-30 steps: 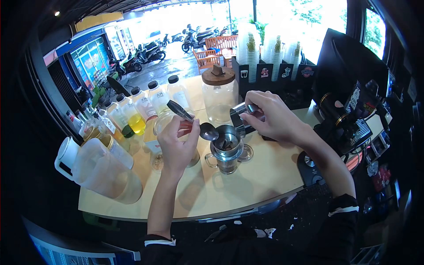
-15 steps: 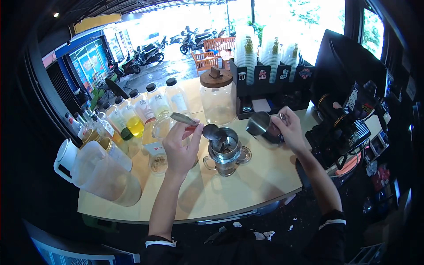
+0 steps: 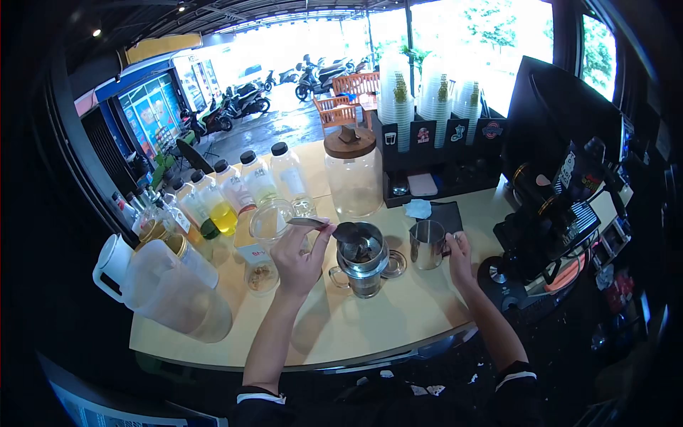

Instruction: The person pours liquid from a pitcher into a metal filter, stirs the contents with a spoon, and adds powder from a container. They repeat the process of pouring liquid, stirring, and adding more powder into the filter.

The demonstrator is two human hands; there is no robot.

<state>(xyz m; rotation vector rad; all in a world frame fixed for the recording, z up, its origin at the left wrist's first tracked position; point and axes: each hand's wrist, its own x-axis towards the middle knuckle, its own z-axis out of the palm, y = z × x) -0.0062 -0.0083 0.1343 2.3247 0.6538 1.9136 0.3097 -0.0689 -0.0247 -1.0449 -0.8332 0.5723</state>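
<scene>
My left hand (image 3: pixel 297 262) pinches the handle of a dark spoon (image 3: pixel 347 233). Its bowl is over the rim of a metal filter cup (image 3: pixel 366 266), which has dark wet bits inside and sits on a glass mug (image 3: pixel 366 288) with a handle. To the right, my right hand (image 3: pixel 461 260) grips the handle of a metal pitcher (image 3: pixel 427 248), held upright at the counter top. Between mug and pitcher lies a small round metal lid (image 3: pixel 395 265).
A big glass jar (image 3: pixel 353 181) with a wooden lid stands behind the mug. Several capped bottles (image 3: pixel 249 174) and a large plastic pitcher (image 3: pixel 174 295) line the left. A cup rack (image 3: pixel 441 139) is at the back, a black machine (image 3: pixel 555 213) at right.
The metal pitcher has gone from tilted and raised to upright and lower, my right hand moving down with it. The spoon stays by the filter cup. The camera view has shifted slightly.
</scene>
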